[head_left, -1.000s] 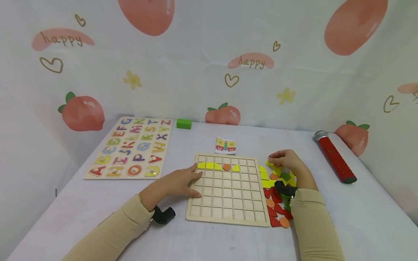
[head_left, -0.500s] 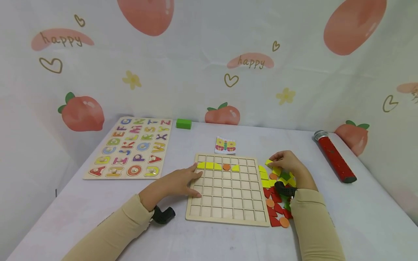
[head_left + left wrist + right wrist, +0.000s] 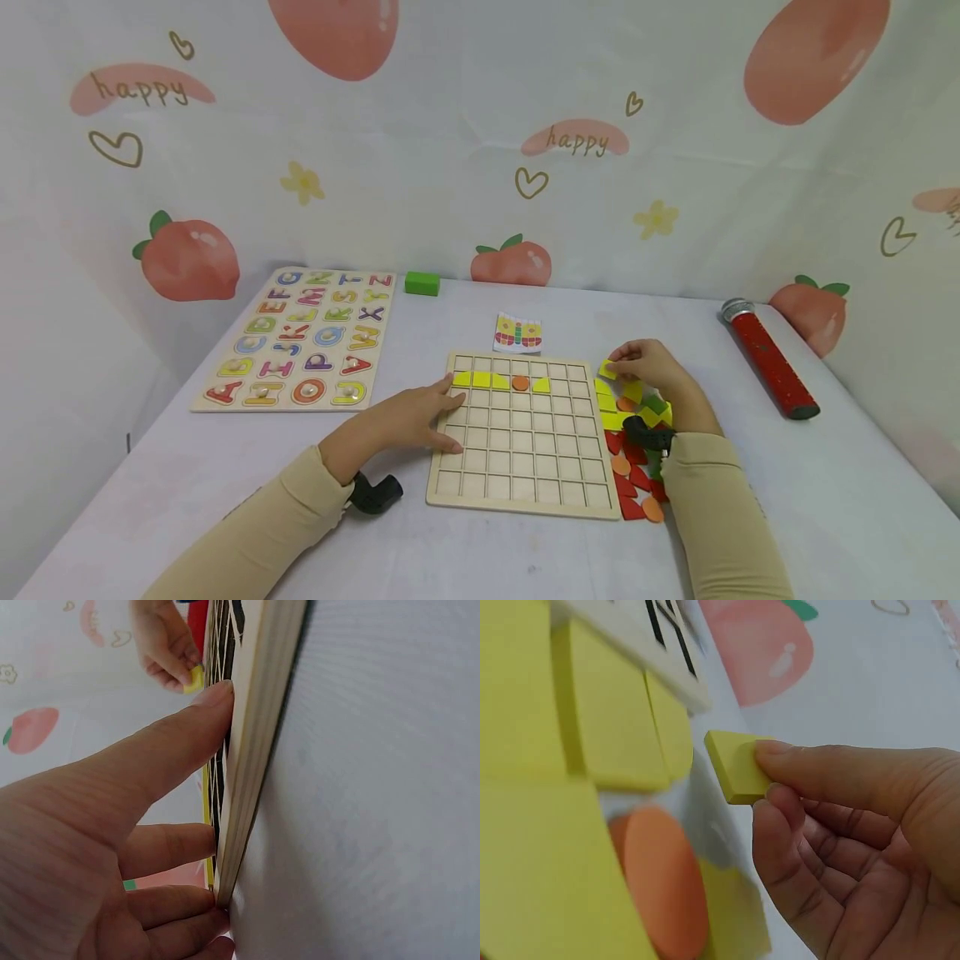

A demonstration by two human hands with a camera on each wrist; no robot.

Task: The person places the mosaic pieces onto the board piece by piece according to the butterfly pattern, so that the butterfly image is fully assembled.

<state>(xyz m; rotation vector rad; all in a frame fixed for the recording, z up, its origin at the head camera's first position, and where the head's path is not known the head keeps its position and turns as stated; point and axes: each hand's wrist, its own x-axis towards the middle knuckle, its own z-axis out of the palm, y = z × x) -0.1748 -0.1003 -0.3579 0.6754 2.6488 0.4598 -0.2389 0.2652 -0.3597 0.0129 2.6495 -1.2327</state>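
A wooden grid board (image 3: 523, 446) lies in the middle of the table. In its second row from the back are several yellow tiles (image 3: 482, 380) and an orange disc (image 3: 521, 383). My left hand (image 3: 411, 418) rests at the board's left edge, fingers spread, thumb on the rim in the left wrist view. Off the board's back right corner, my right hand (image 3: 651, 368) pinches a yellow square tile (image 3: 739, 765) between thumb and fingertips, held above the table. Beneath and beside that hand lie loose yellow tiles (image 3: 604, 398), red tiles (image 3: 633, 507), orange discs (image 3: 653, 509) and green tiles (image 3: 656, 404).
Behind the board lies a small card (image 3: 517, 333) with a coloured butterfly pattern. To the left is an alphabet puzzle board (image 3: 300, 342), with a green block (image 3: 422, 284) near it. A red microphone (image 3: 772, 362) lies at the far right. A printed cloth hangs behind.
The right hand has lifted the yellow tile from the far side of the pile and shifted slightly left, toward the board. My left hand stays where it was.
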